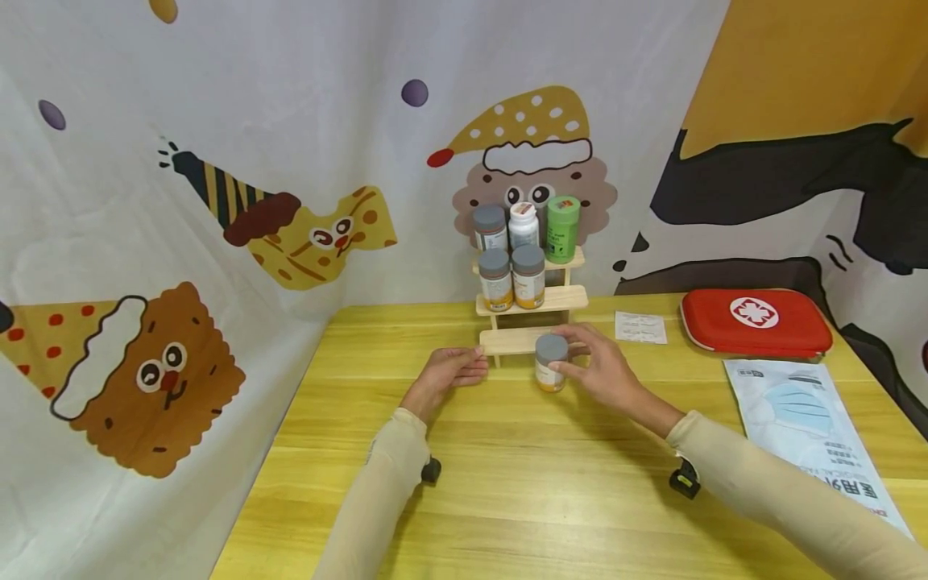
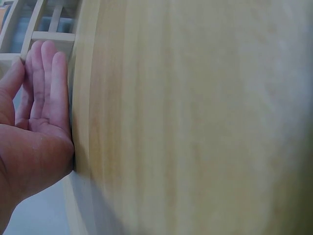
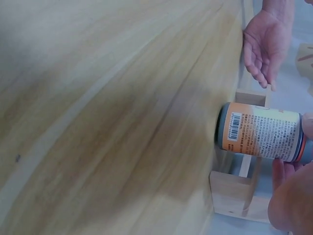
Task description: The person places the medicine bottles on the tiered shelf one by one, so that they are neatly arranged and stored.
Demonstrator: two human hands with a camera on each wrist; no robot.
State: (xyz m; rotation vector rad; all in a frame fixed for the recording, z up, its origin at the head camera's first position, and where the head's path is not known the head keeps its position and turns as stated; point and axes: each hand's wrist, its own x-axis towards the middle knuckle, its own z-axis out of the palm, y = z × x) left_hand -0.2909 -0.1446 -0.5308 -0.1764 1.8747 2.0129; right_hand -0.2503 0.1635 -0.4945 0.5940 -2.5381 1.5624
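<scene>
In the head view my right hand grips a supplement bottle with a grey cap, between thumb and fingers, in front of the right part of a wooden step shelf's lowest step. The right wrist view shows the bottle's orange and white label with a barcode. At that step's left end is my left hand, its fingertips at the wood; in the left wrist view its fingers are nearly straight. Two similar bottles stand on the middle step. The top step bears a grey-capped bottle, a white bottle and a green canister.
Right of the shelf lie a small printed paper, a red first-aid case and a mask packet. All rest on the wooden table. Behind the table hangs a cartoon-printed cloth.
</scene>
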